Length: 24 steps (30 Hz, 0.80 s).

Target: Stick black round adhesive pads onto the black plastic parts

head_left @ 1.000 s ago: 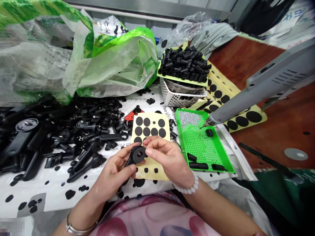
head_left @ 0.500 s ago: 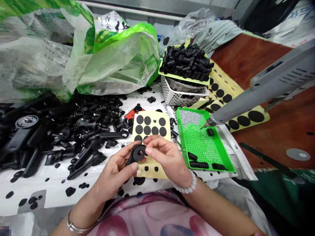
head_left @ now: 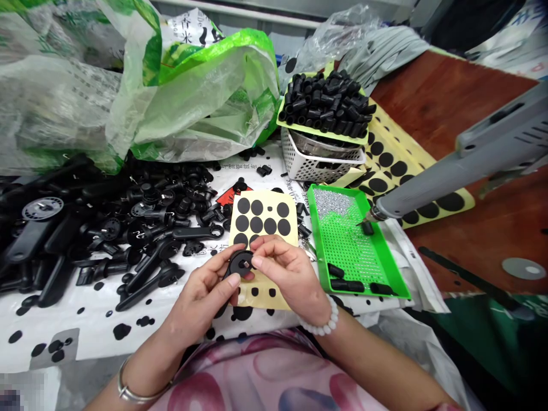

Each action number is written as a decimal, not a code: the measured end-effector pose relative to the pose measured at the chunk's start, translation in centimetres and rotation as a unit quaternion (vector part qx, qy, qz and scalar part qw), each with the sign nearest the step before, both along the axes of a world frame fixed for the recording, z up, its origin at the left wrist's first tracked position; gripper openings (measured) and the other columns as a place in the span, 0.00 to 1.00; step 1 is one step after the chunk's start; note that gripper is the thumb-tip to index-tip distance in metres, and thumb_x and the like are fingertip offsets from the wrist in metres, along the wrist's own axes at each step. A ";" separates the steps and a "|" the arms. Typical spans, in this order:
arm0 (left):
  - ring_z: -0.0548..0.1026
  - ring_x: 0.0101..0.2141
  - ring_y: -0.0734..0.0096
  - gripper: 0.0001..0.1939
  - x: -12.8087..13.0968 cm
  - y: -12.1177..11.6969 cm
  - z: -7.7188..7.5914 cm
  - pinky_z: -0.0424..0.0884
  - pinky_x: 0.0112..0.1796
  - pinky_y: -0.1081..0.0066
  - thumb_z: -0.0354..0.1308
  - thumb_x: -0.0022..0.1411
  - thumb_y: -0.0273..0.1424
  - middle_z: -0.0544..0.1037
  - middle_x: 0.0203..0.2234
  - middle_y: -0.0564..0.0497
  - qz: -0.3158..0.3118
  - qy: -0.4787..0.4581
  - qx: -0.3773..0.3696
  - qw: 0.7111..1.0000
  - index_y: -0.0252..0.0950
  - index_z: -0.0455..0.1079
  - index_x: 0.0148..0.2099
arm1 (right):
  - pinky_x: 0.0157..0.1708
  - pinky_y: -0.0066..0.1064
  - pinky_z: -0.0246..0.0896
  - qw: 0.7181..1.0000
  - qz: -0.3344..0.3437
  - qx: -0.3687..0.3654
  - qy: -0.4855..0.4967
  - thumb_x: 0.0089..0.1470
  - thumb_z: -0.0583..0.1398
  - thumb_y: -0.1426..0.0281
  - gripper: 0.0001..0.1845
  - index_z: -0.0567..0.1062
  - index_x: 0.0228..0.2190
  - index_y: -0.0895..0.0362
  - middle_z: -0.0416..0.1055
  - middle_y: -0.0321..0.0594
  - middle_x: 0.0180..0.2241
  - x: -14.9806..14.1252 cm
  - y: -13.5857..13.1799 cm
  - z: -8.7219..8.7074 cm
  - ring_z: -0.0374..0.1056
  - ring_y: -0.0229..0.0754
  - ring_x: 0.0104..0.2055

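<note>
The left hand (head_left: 199,299) cradles the black plastic knob (head_left: 240,264) just above a sheet of black adhesive dots (head_left: 269,206), fingers curled behind it, while the right hand (head_left: 289,274) pinches its rim with bunched fingertips, a firm, level hold that suits close work

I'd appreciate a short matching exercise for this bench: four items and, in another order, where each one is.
Items:
1. Black plastic lever
2. Heap of black tubes
3. Yellow sheet of round black pads
4. Grey electric tool

Places:
A. On a green tray atop a white plastic basket
B. Tip above a perforated green tray
C. Between the left hand and right hand
D. Lying under both hands

Pairs: 1-C, 2-A, 3-D, 4-B
</note>
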<state>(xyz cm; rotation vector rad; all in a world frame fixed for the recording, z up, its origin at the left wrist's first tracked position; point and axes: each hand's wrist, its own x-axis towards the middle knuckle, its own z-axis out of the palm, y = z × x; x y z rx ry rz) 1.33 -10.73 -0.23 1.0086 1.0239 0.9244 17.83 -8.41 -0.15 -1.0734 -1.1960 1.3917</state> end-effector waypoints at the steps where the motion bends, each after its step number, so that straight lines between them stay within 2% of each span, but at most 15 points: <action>1: 0.66 0.23 0.74 0.28 0.0 0.0 0.0 0.67 0.25 0.76 0.61 0.58 0.39 0.70 0.21 0.54 0.002 0.001 -0.002 1.000 0.36 0.64 0.59 | 0.34 0.32 0.73 1.000 0.000 -0.001 0.000 0.46 0.63 0.71 0.03 0.74 0.23 0.56 0.68 0.42 0.37 0.0 0.0 0.0 0.69 0.41 0.42; 11: 0.69 0.22 0.78 0.25 -0.1 0.1 -0.6 0.66 0.25 0.77 0.60 0.59 0.40 0.75 0.29 0.53 0.009 -0.004 -0.028 1.000 0.38 0.65 0.57 | 0.41 0.36 0.69 1.000 -0.004 0.005 -0.016 0.46 0.62 0.71 0.03 0.74 0.23 0.56 0.69 0.42 0.37 -0.1 0.2 -0.4 0.69 0.41 0.42; 16: 0.68 0.22 0.79 0.24 0.0 0.0 -0.8 0.65 0.25 0.77 0.59 0.60 0.40 0.74 0.29 0.54 0.007 0.004 -0.033 0.999 0.39 0.65 0.57 | 0.48 0.38 0.63 0.999 -0.009 0.012 -0.035 0.46 0.63 0.70 0.04 0.74 0.23 0.56 0.70 0.40 0.37 0.0 0.2 -0.5 0.68 0.40 0.41; 21: 0.68 0.22 0.80 0.24 -0.1 -0.1 -0.9 0.65 0.25 0.77 0.58 0.61 0.40 0.73 0.30 0.54 0.006 0.018 -0.028 0.999 0.39 0.65 0.58 | 0.47 0.37 0.62 0.999 -0.014 0.021 -0.038 0.47 0.62 0.71 0.03 0.74 0.23 0.56 0.70 0.39 0.37 -0.1 0.3 -0.6 0.68 0.40 0.41; 24: 0.68 0.21 0.79 0.25 -0.1 -0.1 -1.0 0.64 0.24 0.77 0.57 0.61 0.41 0.73 0.26 0.55 0.004 0.028 -0.021 0.999 0.37 0.63 0.58 | 0.46 0.37 0.63 0.999 -0.019 0.025 -0.039 0.47 0.62 0.71 0.04 0.73 0.23 0.56 0.70 0.40 0.37 -0.1 0.2 -0.6 0.68 0.39 0.40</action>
